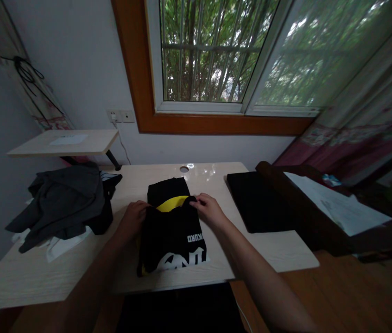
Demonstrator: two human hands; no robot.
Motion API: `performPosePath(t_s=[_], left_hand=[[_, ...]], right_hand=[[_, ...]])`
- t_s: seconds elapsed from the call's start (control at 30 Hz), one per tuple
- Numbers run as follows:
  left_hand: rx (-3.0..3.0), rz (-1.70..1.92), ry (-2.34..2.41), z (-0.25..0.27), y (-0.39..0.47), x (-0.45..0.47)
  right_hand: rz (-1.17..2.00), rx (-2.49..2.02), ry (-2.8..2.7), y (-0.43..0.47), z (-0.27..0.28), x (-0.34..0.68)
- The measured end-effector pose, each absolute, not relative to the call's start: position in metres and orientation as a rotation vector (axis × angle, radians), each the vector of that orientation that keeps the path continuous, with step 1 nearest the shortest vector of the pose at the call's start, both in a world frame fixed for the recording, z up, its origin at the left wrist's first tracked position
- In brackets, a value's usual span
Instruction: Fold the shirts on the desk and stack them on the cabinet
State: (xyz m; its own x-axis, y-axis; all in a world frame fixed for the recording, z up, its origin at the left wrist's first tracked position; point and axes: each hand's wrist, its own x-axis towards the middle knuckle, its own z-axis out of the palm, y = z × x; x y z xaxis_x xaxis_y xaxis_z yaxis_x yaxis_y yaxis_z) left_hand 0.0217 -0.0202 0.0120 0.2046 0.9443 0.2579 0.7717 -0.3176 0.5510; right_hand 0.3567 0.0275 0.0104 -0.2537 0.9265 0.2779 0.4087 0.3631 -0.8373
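A black T-shirt (171, 231) with white printed lettering lies partly folded on the pale desk in front of me. Yellow fabric (171, 203) shows in a curved opening across its upper part. At the left end of that opening, my left hand (134, 217) is closed on the shirt's edge. My right hand (210, 208) pinches the dark cloth at the opposite end, thumb and fingers together. Beyond the opening, a plain black section of cloth extends toward the wall. Most of the left fingertips are hidden in shadow.
A heap of grey, black and white clothes (67, 199) sits on the left of the desk (265, 252), near a raised shelf (95, 143). To the right is a flat black rectangular item (261, 201). Beside it stands dark brown furniture (321, 236) with white sheets on top.
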Motion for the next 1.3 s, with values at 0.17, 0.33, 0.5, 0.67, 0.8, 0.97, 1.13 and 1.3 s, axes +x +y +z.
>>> performPosePath(t_s=[0.17,0.33,0.5,0.67,0.8,0.97,1.13,1.3], left_hand=[[1.912,0.816,1.905,0.006,-0.012,0.027],[1.768,0.975,1.869,0.001,-0.017,0.032],[1.785,0.966,1.838,-0.002,-0.022,0.034],[1.758,0.875,1.798,0.003,-0.027,0.036],[1.731,0.859,1.774,0.008,-0.028,0.037],[1.765,0.852,1.747,0.007,-0.028,0.035],[1.819,0.836,1.737,0.004,-0.029,0.033],[1.824,0.820,1.716,0.006,-0.031,0.033]], right_hand=[[0.604,-1.391,-1.756,0.048,0.005,0.345],[0.469,-1.454,-1.844,0.043,-0.004,0.345],[0.586,-1.432,-1.799,0.036,-0.006,0.346],[0.651,-1.421,-1.769,0.038,-0.010,0.347],[0.676,-1.422,-1.816,0.040,-0.012,0.349],[0.602,-1.439,-1.867,0.037,-0.005,0.348],[0.721,-1.437,-1.885,0.029,0.009,0.347],[0.886,-1.374,-1.966,0.022,0.016,0.352]])
